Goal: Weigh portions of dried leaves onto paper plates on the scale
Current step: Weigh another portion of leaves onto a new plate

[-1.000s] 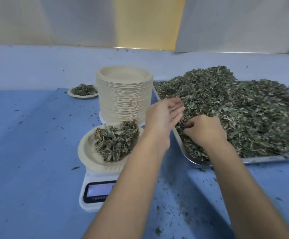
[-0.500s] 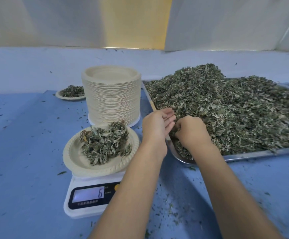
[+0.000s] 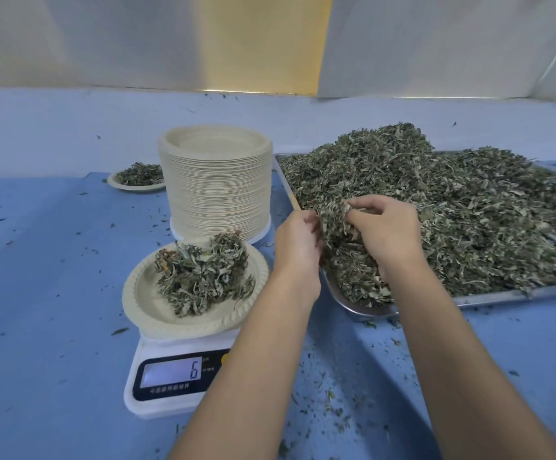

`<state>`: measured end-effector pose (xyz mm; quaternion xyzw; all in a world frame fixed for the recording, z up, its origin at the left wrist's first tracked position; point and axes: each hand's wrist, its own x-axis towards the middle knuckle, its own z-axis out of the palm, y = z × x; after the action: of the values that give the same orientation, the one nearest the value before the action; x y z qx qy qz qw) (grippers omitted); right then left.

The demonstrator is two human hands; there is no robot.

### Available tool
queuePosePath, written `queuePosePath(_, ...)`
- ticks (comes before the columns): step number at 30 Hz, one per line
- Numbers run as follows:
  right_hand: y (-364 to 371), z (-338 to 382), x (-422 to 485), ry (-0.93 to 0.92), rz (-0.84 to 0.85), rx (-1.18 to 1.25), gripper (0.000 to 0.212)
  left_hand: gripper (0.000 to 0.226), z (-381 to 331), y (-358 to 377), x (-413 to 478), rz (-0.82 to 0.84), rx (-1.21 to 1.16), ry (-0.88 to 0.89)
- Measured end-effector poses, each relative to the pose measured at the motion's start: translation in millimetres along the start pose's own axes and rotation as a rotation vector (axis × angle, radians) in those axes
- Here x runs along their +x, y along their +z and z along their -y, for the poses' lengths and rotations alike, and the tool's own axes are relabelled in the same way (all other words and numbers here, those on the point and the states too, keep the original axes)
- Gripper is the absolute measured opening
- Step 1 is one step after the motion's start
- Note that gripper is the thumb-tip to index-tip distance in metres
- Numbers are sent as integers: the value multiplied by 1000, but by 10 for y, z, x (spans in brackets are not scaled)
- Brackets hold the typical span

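A white digital scale (image 3: 157, 398) reads 6 and carries a beige paper plate (image 3: 138, 300) holding a small heap of dried leaves (image 3: 203, 277). To its right a metal tray (image 3: 362, 308) holds a large pile of dried leaves (image 3: 462, 207). At the tray's near left corner both hands hold one clump of leaves (image 3: 334, 227) between them. My left hand (image 3: 298, 244) cups the clump from the left with curled fingers. My right hand (image 3: 386, 230) grips it from the right, fingertips pinching its top.
A tall stack of paper plates (image 3: 215, 180) stands right behind the scale. A filled plate of leaves (image 3: 137, 175) sits at the back left. Leaf crumbs are scattered over the blue table (image 3: 37, 293). A pale wall runs along the far edge.
Both hands have closed on a clump at the tray's corner and raised it off the pile. The camera shifted, so the scale now sits further right in view. The reading stays at 6.
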<state>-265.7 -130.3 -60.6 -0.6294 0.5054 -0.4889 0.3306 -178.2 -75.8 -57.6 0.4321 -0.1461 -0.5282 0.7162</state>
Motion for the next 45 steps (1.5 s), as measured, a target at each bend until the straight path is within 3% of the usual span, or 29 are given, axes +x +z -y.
queuePosePath(3, 32, 119, -56, 55, 31, 203, 19, 26, -93, -40, -19, 7, -30, 9)
queuePosePath(8, 238, 384, -204, -3, 151, 441, 25, 20, -359, -111, -129, 63, -162, 7)
queuePosePath(17, 823, 840, -531, -100, 280, 445, 25, 21, -879, -613, -238, -25, -168, 178)
queuePosePath(23, 1044, 898, -675, -63, 345, 468, 22, 26, -1058, -971, -210, -19, -150, 271)
queuePosePath(30, 1015, 819, -654, -86, 417, 356, 24, 24, -1153, -1128, -147, -122, -239, 308)
queuePosePath(35, 986, 764, -600, -155, 454, 172, 26, 25, -1218, -1169, -140, -138, -266, 342)
queuePosePath(40, 994, 719, -617, -255, 598, -131, 16, 25, -1219, -1174, -145, -145, -293, 355)
queuePosePath(45, 984, 742, -618, -226, 551, -92, 13, 24, -1202, -1165, -140, -144, -269, 345)
